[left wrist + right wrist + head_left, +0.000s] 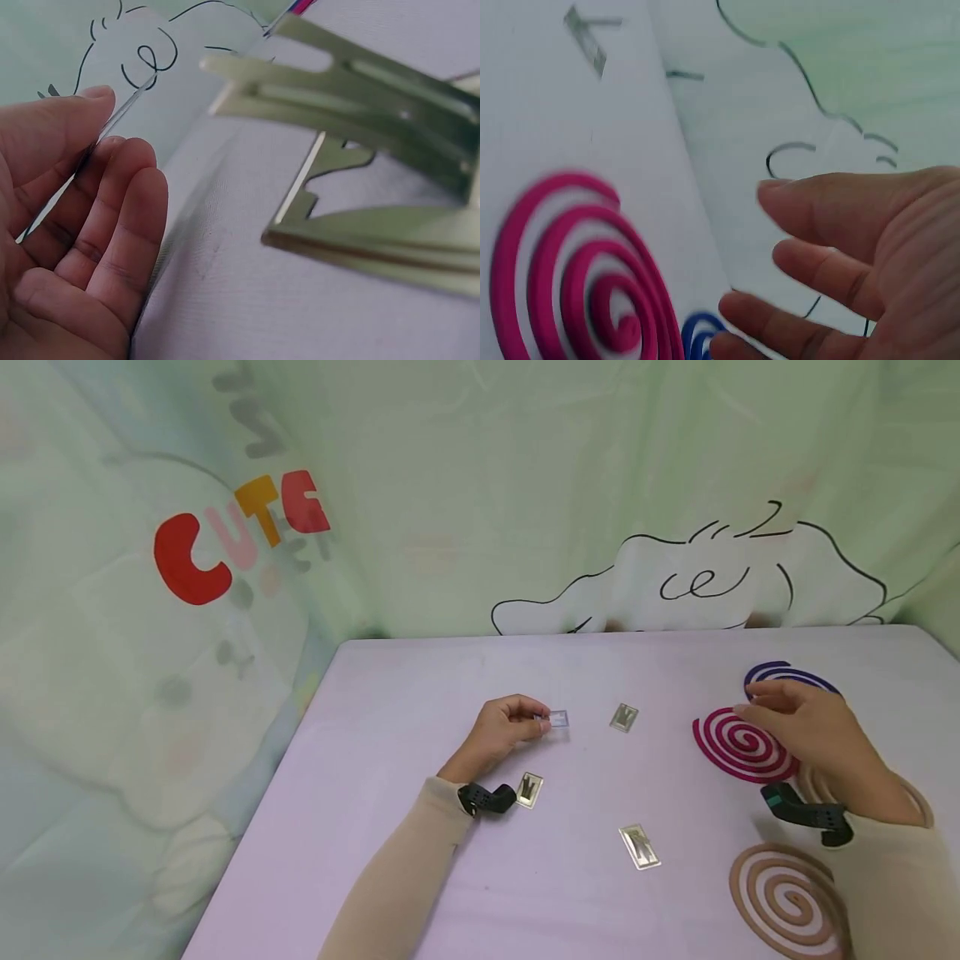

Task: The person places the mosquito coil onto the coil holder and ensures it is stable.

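Note:
Between thumb and fingertips my left hand [502,733] pinches a thin rectangular metal coil stand [559,719], raised a little off the table. The left wrist view shows the held stand [124,112] nearly edge-on, so its face is hidden. Over the far end of the magenta mosquito coil [748,741] and beside the blue mosquito coil [772,667] hovers my right hand [821,731]. Its fingers are loosely bent and apart, with nothing between them in the right wrist view. Part of the blue coil lies behind that hand.
Other metal stands lie on the table: one [624,717] beyond the left hand, one [529,791] by the left wrist, one [639,847] nearer the front. A tan coil [795,907] lies front right, partly behind the sleeve; another tan coil [813,785] shows under the right wrist.

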`<state>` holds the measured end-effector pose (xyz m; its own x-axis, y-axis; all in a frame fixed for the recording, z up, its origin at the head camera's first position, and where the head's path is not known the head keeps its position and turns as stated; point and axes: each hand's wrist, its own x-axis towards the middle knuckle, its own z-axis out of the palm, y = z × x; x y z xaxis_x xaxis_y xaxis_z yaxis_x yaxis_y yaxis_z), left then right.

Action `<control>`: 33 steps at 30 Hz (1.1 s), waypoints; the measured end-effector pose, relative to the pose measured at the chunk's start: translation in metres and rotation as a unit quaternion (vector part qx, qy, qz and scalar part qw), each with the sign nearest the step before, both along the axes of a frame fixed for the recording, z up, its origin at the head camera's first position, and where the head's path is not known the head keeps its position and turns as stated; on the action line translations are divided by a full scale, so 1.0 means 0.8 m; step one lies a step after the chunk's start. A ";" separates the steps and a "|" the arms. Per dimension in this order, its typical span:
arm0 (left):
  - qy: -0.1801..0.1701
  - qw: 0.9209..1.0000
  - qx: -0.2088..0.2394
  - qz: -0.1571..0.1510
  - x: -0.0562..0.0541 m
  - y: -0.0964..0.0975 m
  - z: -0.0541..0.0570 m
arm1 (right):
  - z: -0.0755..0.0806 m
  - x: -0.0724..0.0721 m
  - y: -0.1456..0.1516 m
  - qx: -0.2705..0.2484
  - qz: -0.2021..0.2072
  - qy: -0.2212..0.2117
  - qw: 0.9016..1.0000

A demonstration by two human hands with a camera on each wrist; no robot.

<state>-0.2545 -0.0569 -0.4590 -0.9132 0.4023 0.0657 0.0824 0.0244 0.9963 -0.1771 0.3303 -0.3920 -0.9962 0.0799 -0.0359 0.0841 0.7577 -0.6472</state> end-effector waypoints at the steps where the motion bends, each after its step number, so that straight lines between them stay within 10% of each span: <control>1: -0.004 1.000 0.004 -0.002 0.000 0.000 0.001 | -0.002 0.000 0.007 0.017 -0.006 -0.002 1.000; 15: -0.054 0.998 0.033 -0.022 -0.001 -0.004 0.006 | -0.020 -0.006 0.025 0.132 -0.033 -0.062 0.989; 33: -0.058 0.997 0.052 -0.021 -0.001 -0.003 0.005 | -0.022 -0.008 0.027 0.098 -0.024 -0.070 0.992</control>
<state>-0.2557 -0.0597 -0.4547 -0.8992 0.4375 0.0039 -0.0350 -0.0808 0.9961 -0.1837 0.3522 -0.4094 -0.9772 0.1463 -0.1536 0.2023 0.8606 -0.4673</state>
